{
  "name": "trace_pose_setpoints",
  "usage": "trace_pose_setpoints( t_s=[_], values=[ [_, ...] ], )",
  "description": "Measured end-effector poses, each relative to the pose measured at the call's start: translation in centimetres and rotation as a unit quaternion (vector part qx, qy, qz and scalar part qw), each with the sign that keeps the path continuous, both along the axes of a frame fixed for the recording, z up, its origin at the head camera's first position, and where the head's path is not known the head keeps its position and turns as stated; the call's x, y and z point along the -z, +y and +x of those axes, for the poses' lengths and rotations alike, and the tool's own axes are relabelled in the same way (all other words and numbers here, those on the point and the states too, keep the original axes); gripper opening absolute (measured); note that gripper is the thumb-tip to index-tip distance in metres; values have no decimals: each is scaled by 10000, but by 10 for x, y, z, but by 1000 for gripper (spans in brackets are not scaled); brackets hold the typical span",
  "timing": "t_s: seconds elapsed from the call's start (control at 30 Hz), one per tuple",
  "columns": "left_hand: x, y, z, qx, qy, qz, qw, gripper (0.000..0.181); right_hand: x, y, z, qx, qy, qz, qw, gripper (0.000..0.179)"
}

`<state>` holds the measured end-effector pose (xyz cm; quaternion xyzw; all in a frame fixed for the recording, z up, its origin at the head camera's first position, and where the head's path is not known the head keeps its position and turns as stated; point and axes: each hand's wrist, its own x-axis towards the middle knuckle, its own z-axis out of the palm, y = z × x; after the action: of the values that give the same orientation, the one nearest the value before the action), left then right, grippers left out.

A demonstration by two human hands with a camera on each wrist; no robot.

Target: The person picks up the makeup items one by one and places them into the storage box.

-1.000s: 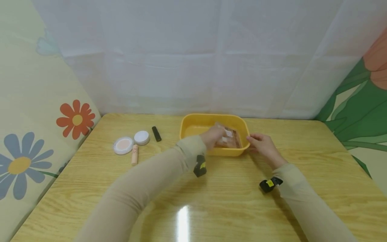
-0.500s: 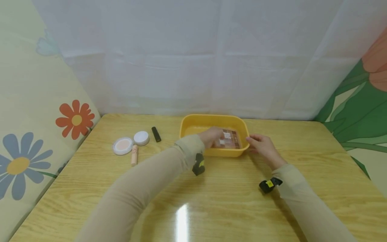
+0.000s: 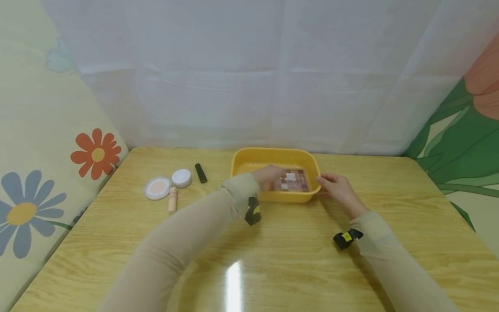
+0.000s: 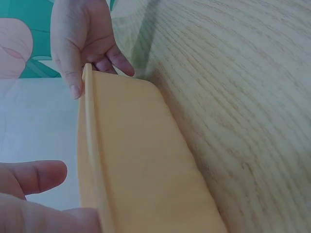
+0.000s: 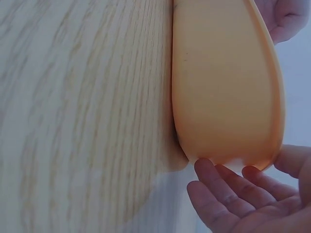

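In the head view an eyeshadow palette (image 3: 297,181) with brown and pinkish squares lies flat in the right half of a yellow plastic basin (image 3: 290,197). My left hand (image 3: 268,175) reaches over the basin's front rim, just left of the palette. Its finger and thumb are spread apart in the left wrist view, with nothing between them. At the basin's right end, my right hand (image 3: 340,190) pinches the rim. The right wrist view shows its thumb at the rim and the fingers (image 5: 248,187) against the outer wall.
Left of the basin lie a round compact (image 3: 157,188), a white round jar (image 3: 181,178), a peach-coloured tube (image 3: 172,200) and a black tube (image 3: 200,173). A white cloth (image 3: 249,78) hangs behind the wooden table (image 3: 296,260).
The palette, tilted in my left hand a second ago, now lies flat in the basin. My left hand has let go and drawn left. The right hand stays at the rim.
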<state>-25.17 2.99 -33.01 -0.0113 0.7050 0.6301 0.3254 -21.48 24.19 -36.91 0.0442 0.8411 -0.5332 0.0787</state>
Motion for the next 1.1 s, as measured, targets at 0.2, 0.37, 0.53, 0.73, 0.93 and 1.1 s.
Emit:
trace_pose_setpoints(
  t_s=[0.2, 0.37, 0.53, 0.73, 0.93, 1.1],
  values=[
    [-14, -12, 5, 308, 287, -199, 9989, 41, -1, -1, 0, -3, 35, -92, 10000, 51],
    [-20, -20, 8, 450, 644, -472, 9958, 45, -1, 0, 0, -21, 74, -42, 10000, 51],
    [-21, -25, 11, 342, 698, -553, 9954, 46, -1, 0, -1, -69, 80, 43, 9999, 50],
    [-22, -35, 18, 286, 981, -793, 9916, 53, 0, 0, 0, -114, 81, -23, 9999, 50],
    [-25, -41, 23, 223, 1053, -950, 9896, 53, 1, 2, 0, -102, 133, -58, 9998, 52],
    [-26, -45, 26, 44, 1146, -1031, 9880, 56, 2, 3, 0, -87, 119, -48, 9999, 52]
  ],
)
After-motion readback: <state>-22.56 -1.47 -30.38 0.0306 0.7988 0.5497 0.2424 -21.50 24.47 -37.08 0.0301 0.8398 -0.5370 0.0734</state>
